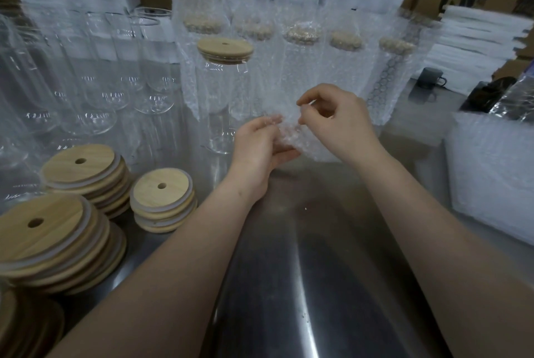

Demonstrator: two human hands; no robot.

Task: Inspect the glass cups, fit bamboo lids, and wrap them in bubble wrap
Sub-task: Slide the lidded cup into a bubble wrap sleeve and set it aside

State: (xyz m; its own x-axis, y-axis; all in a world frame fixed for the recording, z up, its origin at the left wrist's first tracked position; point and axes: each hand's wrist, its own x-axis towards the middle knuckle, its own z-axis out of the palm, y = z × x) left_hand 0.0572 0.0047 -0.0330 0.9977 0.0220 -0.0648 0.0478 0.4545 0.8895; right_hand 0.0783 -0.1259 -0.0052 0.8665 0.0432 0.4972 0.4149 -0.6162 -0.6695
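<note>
Both hands hold a clear bubble wrap bag point(291, 133) above the steel table point(303, 256). My left hand point(257, 149) grips its lower left edge, and my right hand point(338, 120) pinches its upper right edge. Just behind my left hand stands a glass cup point(222, 97) with a bamboo lid point(224, 50) fitted, unwrapped. Behind it runs a row of several lidded cups in bubble wrap point(303, 48). Bare glass cups point(95, 74) crowd the left side.
Stacks of bamboo lids point(83, 175) with centre holes sit at the near left, another stack point(161, 196) beside them. A pile of bubble wrap bags point(491, 172) lies at the right. White boxes and cardboard stand at the back; a dark mug point(430, 77) at far right.
</note>
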